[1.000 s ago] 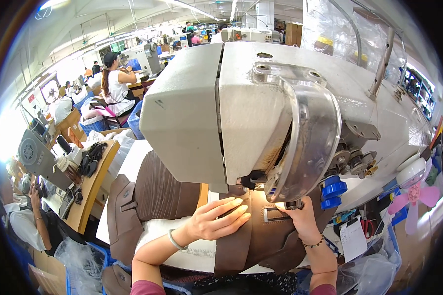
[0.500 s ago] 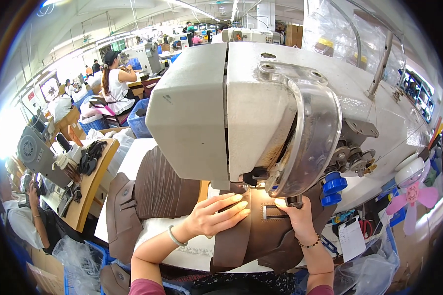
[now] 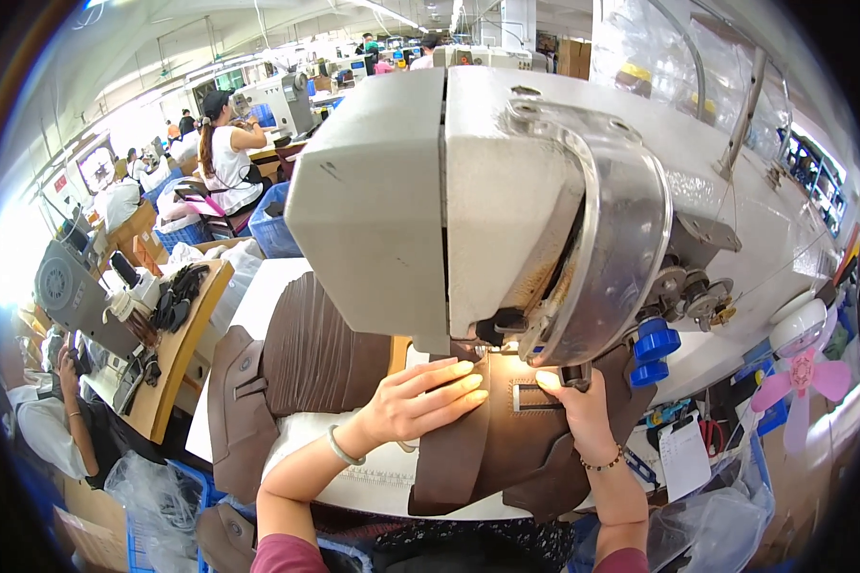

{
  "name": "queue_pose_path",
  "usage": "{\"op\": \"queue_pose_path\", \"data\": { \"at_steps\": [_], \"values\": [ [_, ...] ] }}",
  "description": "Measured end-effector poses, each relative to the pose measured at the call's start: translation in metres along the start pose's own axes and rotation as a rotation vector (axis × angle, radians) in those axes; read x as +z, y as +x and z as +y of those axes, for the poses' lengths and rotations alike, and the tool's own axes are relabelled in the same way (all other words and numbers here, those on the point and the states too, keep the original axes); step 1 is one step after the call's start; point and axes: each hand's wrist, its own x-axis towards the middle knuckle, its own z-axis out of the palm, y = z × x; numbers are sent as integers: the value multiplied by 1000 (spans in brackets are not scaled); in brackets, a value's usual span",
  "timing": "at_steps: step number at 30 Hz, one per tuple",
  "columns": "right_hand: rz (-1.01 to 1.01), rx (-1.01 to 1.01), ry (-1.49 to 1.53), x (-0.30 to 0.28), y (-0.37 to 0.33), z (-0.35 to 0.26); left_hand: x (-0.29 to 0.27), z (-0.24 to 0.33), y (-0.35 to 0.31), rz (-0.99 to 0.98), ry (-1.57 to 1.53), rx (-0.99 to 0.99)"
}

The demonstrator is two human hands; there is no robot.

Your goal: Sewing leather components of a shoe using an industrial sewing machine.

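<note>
Brown panel (image 3: 521, 454) lies on the table (image 3: 261, 298), its far edge running under the sewing machine (image 3: 368, 215) and lost to view there. Left hand (image 3: 420, 406): fingers outstretched, close together, tips resting on the panel; thumb mostly hidden, so cannot tell whether it pinches anything. Right hand (image 3: 583, 411): thumb on top of the panel, just beside a stitched rectangular slot (image 3: 537, 398); other fingers concealed, grip cannot be told. Needle not discernible; clear guard (image 3: 631, 229) and machine head block the stitching area, which is also washed out by bright light. Stack (image 3: 311, 349) of brown pieces left of the hands, partly covered by the machine head. Another brown piece (image 3: 227, 537) at the lower edge, cut off. Fan (image 3: 803, 374) at right; its pink blades distorted near the rim.
</note>
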Motion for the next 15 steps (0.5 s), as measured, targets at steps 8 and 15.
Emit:
{"op": "queue_pose_path", "data": {
  "at_steps": [8, 15],
  "values": [
    [21, 39, 63, -1, 0, 0, -3, 1, 4, 0, -118, -60],
    [2, 64, 81, 6, 1, -4, -8, 2, -5, -59, -106, -54]
  ]
}}
